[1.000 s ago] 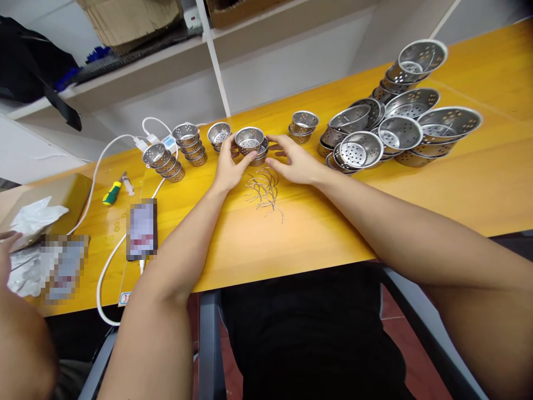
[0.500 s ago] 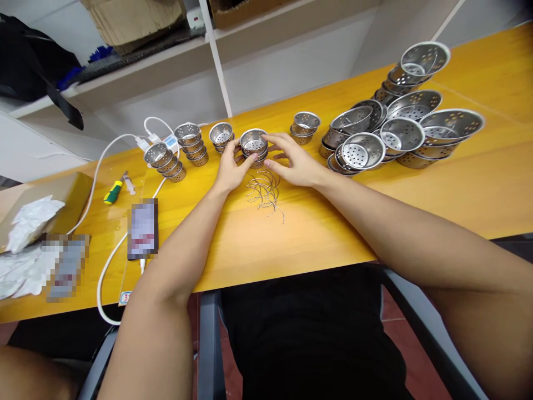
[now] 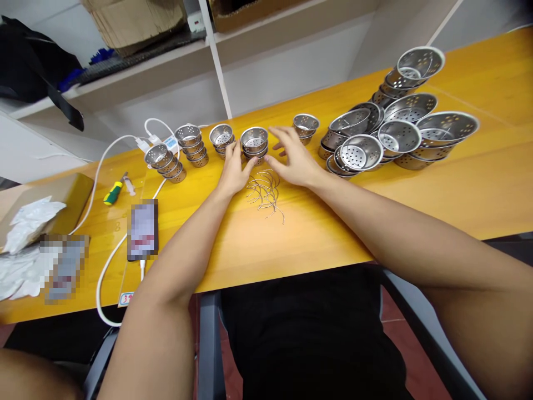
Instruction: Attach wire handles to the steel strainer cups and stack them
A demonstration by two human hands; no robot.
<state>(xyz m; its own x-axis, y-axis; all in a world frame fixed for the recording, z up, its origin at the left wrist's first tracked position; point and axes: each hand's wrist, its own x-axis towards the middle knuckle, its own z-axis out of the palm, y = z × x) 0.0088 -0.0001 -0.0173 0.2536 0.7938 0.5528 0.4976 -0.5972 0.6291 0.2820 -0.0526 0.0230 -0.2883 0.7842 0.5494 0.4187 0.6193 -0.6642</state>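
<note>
Your left hand point(image 3: 234, 174), right hand point(image 3: 295, 158): loosely open, empty, flanking middle stack point(image 3: 254, 140) | seemingly done: three stacks point(image 3: 190, 145) left of it | remaining: cup cluster point(image 3: 400, 136) right of it

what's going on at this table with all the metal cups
A person's left hand and right hand are on either side of a short stack of perforated metal cups on a yellow table. The fingers of both are open and curved; whether any touch the stack is hard to tell. Just on the person's side of it lies a loose pile of thin curved wires. More cup stacks stand to the left, and a bigger cluster of cups is to the right.
</note>
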